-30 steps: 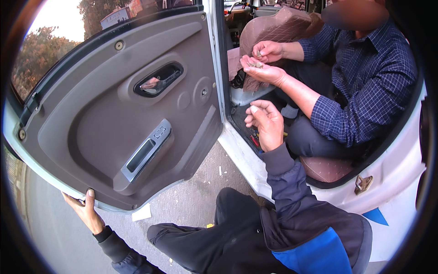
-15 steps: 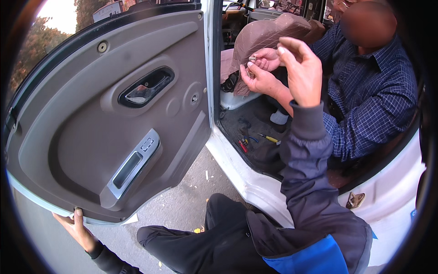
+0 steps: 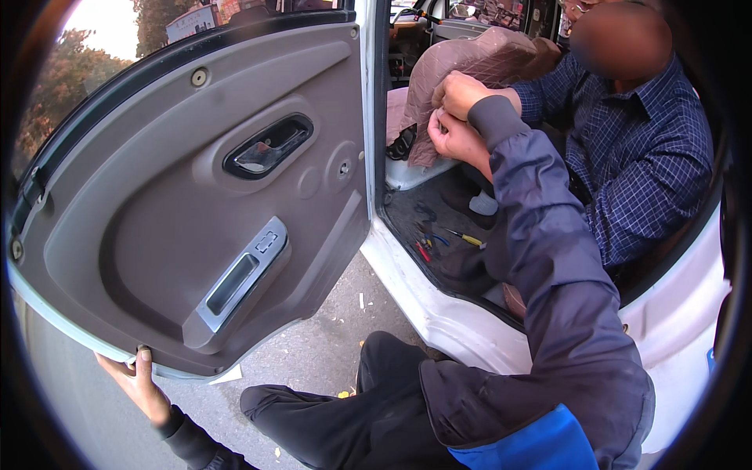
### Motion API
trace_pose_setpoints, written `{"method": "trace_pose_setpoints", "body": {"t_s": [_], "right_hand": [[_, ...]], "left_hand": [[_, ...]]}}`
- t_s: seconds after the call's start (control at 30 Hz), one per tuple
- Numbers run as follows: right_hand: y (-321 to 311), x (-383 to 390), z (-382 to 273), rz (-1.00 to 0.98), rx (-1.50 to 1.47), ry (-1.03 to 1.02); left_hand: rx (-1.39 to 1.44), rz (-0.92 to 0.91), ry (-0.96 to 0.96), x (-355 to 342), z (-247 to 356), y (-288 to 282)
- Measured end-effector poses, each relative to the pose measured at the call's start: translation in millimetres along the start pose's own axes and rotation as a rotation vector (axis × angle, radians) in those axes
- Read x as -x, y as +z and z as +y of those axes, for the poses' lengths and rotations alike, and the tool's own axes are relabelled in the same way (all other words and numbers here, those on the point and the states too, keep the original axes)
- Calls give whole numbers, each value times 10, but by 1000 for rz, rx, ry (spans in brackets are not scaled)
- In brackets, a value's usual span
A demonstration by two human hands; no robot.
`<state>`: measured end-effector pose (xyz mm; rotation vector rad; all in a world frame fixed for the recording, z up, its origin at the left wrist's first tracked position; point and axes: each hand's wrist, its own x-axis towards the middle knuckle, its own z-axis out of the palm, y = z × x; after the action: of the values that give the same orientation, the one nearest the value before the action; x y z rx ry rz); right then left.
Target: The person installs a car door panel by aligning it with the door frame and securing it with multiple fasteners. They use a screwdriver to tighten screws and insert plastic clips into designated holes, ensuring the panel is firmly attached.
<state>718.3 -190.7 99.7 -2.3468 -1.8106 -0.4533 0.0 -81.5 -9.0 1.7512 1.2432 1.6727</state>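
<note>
My left hand grips the lower outer edge of the open car door, thumb on the inner side. My right arm stretches out to the seated person, and my right hand is closed, fingers bent down and pinched. Just below it is the seated person's hand, its fingertips close to or touching mine. Anything between our fingers is hidden. The door's grey-brown panel carries a dark inner handle and a silver pull with a switch opening.
The person in a checked shirt sits in the doorway. On the dark cab floor lie a yellow-handled screwdriver and a red-handled tool. A quilted brown seat stands behind. The white sill runs beside my knees.
My right hand has moved down and forward to the person's hands, its open fingers now closed. The small metal piece they held is now hidden. My left hand stays on the door edge.
</note>
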Motion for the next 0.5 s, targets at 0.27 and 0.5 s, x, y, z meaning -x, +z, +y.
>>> {"method": "trace_pose_setpoints", "body": {"t_s": [0.27,0.5], "right_hand": [[-332,387,-433,362,-244,9],[-283,950,-1537,235,-1466,30]], "left_hand": [[-183,215,87,155,16,80],[216,-34,278,1031,829,531]]}}
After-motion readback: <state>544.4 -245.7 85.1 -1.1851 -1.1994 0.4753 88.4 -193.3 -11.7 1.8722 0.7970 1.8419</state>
